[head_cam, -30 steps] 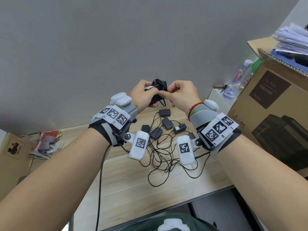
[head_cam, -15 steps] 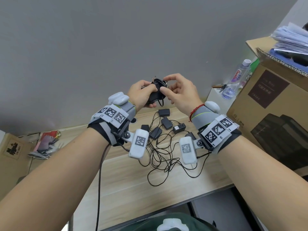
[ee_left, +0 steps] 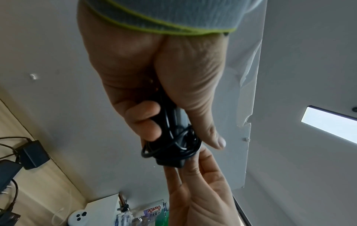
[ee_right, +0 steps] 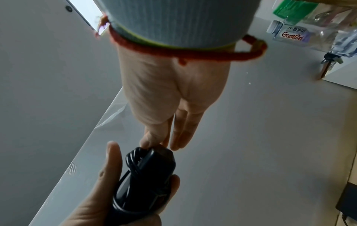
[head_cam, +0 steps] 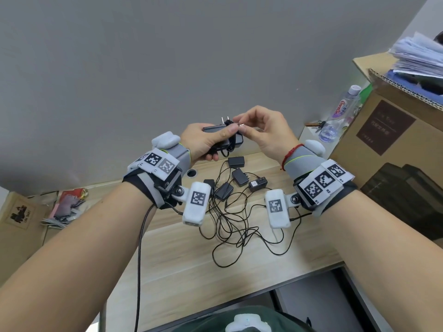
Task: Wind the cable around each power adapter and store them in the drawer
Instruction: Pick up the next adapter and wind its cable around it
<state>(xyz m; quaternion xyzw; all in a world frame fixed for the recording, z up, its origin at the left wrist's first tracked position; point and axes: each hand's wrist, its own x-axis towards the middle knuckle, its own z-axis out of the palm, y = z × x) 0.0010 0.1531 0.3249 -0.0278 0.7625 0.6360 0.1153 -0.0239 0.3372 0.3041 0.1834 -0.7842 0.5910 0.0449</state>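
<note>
The black adapter, its cable already wound around its middle, is held up above the desk in the left hand, fingers and thumb curled round it. The right hand pinches the cable's plug tip at the adapter's top. The step looks like finishing the wind: next the tip needs tucking under a loop, while more adapters wait in a tangle below.

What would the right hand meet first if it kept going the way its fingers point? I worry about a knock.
Likely the wound power adapter held by the left hand; the right hand already pinches its cable tip.
</note>
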